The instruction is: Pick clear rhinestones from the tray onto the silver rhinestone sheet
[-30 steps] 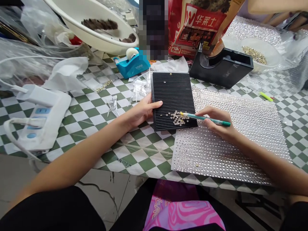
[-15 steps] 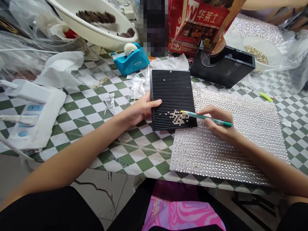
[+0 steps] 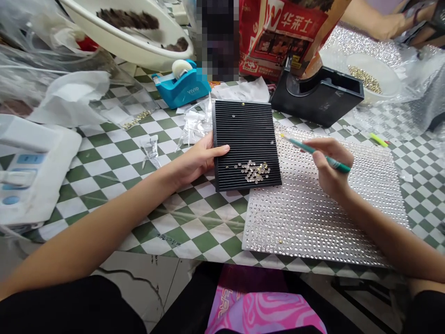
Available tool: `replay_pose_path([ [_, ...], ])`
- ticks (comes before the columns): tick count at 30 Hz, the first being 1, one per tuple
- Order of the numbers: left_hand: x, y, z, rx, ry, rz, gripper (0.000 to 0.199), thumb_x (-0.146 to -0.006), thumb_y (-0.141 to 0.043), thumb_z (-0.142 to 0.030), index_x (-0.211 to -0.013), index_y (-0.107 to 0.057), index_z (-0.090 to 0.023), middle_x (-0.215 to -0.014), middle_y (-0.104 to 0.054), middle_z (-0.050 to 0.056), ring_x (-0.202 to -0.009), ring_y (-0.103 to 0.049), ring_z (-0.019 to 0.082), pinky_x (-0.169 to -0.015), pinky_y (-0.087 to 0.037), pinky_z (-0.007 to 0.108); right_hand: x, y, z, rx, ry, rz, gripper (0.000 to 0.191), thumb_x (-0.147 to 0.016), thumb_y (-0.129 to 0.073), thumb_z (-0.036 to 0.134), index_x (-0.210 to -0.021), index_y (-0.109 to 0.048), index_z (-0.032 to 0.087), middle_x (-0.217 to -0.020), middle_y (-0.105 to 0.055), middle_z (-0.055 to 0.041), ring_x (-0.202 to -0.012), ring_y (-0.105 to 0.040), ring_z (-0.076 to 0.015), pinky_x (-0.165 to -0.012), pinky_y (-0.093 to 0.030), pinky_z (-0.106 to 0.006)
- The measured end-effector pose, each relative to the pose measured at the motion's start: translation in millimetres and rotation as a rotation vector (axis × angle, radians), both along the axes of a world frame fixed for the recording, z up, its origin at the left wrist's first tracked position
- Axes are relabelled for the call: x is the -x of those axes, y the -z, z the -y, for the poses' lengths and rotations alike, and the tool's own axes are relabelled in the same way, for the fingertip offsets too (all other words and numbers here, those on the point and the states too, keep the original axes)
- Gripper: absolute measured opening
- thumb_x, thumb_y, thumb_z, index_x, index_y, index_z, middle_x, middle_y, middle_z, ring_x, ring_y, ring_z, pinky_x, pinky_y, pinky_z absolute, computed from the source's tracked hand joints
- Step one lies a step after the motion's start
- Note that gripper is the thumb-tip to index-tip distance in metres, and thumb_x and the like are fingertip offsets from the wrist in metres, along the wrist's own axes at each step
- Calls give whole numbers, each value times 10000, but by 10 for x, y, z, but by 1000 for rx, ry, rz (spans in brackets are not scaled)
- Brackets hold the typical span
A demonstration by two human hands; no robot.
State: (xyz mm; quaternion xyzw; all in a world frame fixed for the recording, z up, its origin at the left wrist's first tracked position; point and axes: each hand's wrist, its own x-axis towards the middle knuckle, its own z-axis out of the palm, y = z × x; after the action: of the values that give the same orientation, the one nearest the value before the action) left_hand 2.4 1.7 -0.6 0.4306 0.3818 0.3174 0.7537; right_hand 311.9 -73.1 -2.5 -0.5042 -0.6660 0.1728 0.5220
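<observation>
My left hand (image 3: 199,159) grips the left edge of a black ridged tray (image 3: 245,134), its thumb on top. Loose clear and yellowish rhinestones (image 3: 255,171) are heaped near the tray's lower edge, with a few single ones elsewhere on it. Pinched in my right hand (image 3: 332,162) is a green pen-like stick (image 3: 306,147), its yellow tip pointing left, just right of the tray and over the sheet. That white sheet (image 3: 313,218) is covered in rows of rhinestones and lies under my right hand and forearm.
Behind the tray stand a blue tape dispenser (image 3: 186,86), a black dispenser (image 3: 320,95) and a red food bag (image 3: 278,41). A bowl of gold stones (image 3: 387,88) is at the right, a power strip (image 3: 31,167) at the left. Another person's hand (image 3: 389,25) shows top right.
My right hand has lifted the stick's tip off the rhinestone heap and moved it up and right, past the tray's edge. The whole view has shifted slightly.
</observation>
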Motion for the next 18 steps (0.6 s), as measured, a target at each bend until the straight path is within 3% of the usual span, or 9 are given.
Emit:
replay_pose_path([
  [3,1,1,1,3,-2,-14,562,-831,-854,-236,-1343,-625,-206,-1419,-731,102,-1295,-700,333,-879,-675,304,-66,11,-111,19,62,-7,177,-949,-649,325,-1057,-782,280,-1023,-810,-17,-955,-789,-244,-863,-660,-437],
  [10,14,-7,3,27,-19,-12,560,-819,-876,-254,-1325,-643,-193,-1392,-743,111,-1296,-701,342,-838,-689,283,-126,40,-184,85,34,54,161,-971,-657,332,-1070,-775,284,-1083,-804,-34,-999,-783,-236,-908,-668,-420],
  [18,30,-18,-1,74,-31,-30,590,-800,-889,-253,-1331,-638,-197,-1428,-724,109,-1332,-677,370,-752,-693,262,-108,40,-135,122,-14,13,141,-970,-653,311,-1048,-766,281,-1032,-803,-25,-894,-804,-219,-803,-685,-399],
])
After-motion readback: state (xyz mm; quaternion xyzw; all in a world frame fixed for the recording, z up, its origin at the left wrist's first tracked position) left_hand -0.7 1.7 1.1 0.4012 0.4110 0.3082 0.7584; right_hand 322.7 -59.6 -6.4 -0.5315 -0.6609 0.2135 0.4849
